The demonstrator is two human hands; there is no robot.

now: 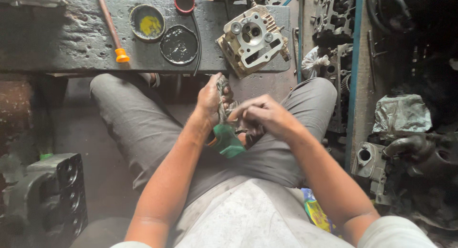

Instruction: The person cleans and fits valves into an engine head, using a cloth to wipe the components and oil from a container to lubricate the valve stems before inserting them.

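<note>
My left hand (pixel 210 97) is closed around a dirty grey rag (pixel 223 85) wrapped about the upper end of a tool with a green handle (pixel 228 141), held over my lap. My right hand (pixel 265 115) sits just to the right of it, fingers curled on the rag and the tool's shaft. The part under the rag is hidden. In front of my knees lies a grimy bench (pixel 71 38) with a metal cylinder head (pixel 253 38) at its right end.
On the bench sit a round tin with yellow paste (pixel 148 22), a tin of black paste (pixel 179 45), a red lid (pixel 184 0) and an orange-tipped stick (pixel 114 35). Engine parts stand at left (pixel 47 200) and right (pixel 381 162). A crumpled cloth (pixel 400 114) lies at right.
</note>
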